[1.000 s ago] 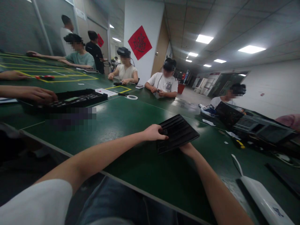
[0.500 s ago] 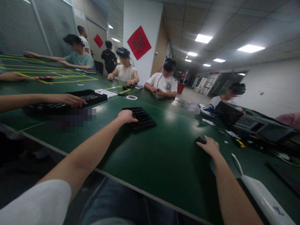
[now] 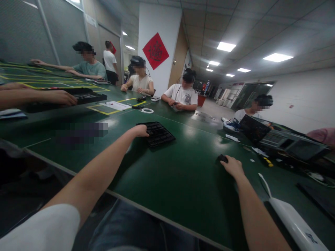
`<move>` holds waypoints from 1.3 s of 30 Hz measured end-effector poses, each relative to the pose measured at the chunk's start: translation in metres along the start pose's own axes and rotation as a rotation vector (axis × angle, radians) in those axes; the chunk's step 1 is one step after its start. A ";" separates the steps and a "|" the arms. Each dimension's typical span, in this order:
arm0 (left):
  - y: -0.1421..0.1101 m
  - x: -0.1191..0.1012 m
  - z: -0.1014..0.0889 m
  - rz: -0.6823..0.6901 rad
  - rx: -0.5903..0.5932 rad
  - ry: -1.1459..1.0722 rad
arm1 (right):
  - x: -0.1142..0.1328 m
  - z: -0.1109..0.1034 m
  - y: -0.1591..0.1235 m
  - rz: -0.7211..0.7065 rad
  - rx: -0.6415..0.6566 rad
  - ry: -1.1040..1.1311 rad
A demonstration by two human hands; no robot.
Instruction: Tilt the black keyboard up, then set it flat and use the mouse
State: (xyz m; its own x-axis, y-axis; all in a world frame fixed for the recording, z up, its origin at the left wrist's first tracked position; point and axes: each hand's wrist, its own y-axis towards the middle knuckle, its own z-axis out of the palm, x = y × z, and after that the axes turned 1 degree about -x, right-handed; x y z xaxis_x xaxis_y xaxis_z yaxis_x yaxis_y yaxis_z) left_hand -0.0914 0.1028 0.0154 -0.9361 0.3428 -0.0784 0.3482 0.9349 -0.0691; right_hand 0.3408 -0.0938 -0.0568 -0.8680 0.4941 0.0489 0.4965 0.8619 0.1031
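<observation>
Black gridded panel point(image 3: 161, 135) — left hand point(image 3: 142, 130) pinching its edge, right hand point(image 3: 233, 166) gripping a small black object point(image 3: 222, 158); steadying seems the step, and shifting either calls for a firm hold.

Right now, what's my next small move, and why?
Perhaps release the black, rectangular, ribbed plastic-looking panel from your left hand: it appears to lie flat on the green tabletop, while your right hand holds a small black object apart from it.
</observation>
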 end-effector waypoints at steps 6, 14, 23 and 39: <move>0.002 -0.004 0.005 -0.008 -0.087 0.079 | 0.002 -0.005 -0.004 0.023 0.008 0.023; -0.009 -0.047 0.017 0.100 -0.162 -0.052 | 0.061 -0.006 -0.019 -0.298 -0.032 0.360; -0.046 -0.123 0.053 0.472 -0.146 -0.823 | 0.130 -0.023 -0.055 -0.633 0.020 0.981; -0.057 -0.126 0.068 0.641 -0.145 -0.668 | 0.124 0.008 -0.042 -0.634 0.067 1.233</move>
State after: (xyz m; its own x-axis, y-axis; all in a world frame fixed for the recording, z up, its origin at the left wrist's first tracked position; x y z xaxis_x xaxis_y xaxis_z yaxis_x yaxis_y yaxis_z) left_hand 0.0100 -0.0001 -0.0381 -0.3297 0.7148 -0.6167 0.7362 0.6037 0.3060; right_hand 0.2120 -0.0677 -0.0632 -0.3733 -0.3676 0.8518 -0.0118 0.9200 0.3918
